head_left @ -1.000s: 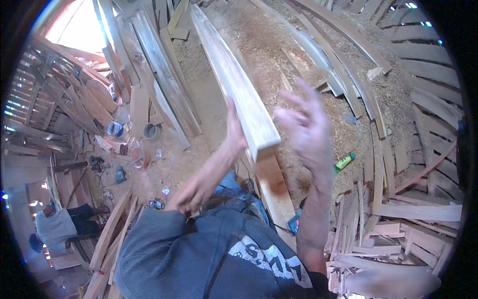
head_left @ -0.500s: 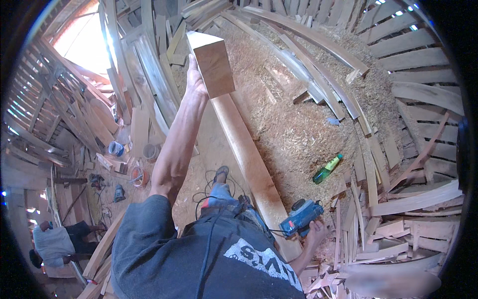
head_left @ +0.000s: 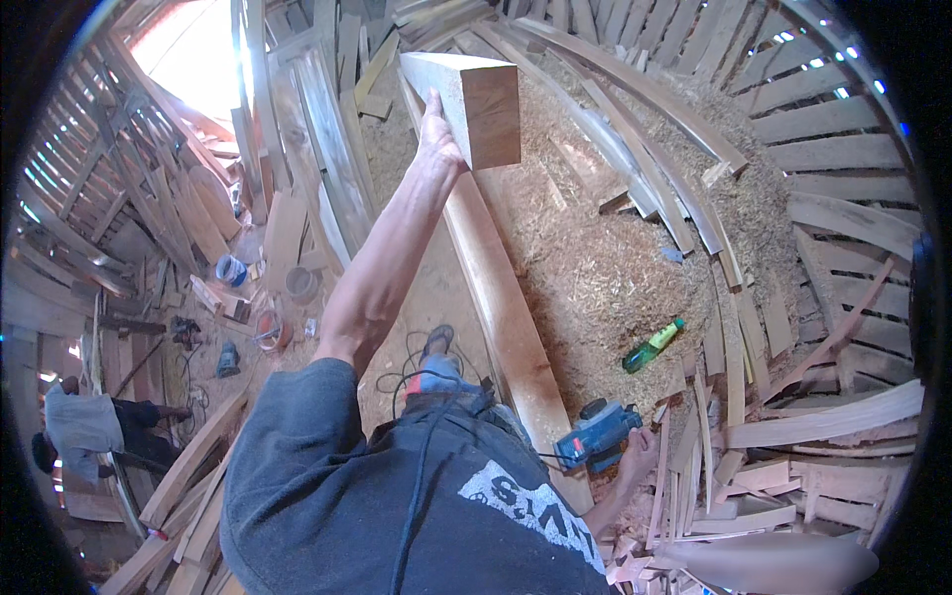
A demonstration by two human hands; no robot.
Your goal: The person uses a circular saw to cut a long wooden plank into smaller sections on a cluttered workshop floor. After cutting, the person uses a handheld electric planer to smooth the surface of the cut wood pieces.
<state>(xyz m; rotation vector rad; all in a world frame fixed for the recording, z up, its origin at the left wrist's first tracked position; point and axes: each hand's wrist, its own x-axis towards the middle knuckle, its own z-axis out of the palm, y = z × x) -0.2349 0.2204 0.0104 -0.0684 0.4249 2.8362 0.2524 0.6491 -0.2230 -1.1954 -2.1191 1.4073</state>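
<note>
My left hand point(head_left: 439, 144) grips a thick squared wooden beam point(head_left: 492, 117) near its end, the thumb lying up along its side and the other fingers hidden. That beam is tilted, its end face turned toward me. Under it a long plank point(head_left: 496, 297) runs back toward my body. On the plank's near end rests a blue electric planer point(head_left: 598, 436), its cord trailing to the left. Just right of the planer is my right hand point(head_left: 640, 454), apart from it, fingers loosely apart and nothing seen in them.
A green bottle point(head_left: 653, 345) lies on the wood shavings point(head_left: 605, 268) to the right. Long curved planks point(head_left: 684, 188) stretch across the far right. Offcuts point(head_left: 694, 476) pile up near my right arm. At the left are buckets point(head_left: 231, 270) and another person point(head_left: 84, 421).
My left hand has swung the beam's end to the right and turned it, showing more of its side. My right hand has come off the planer to its right.
</note>
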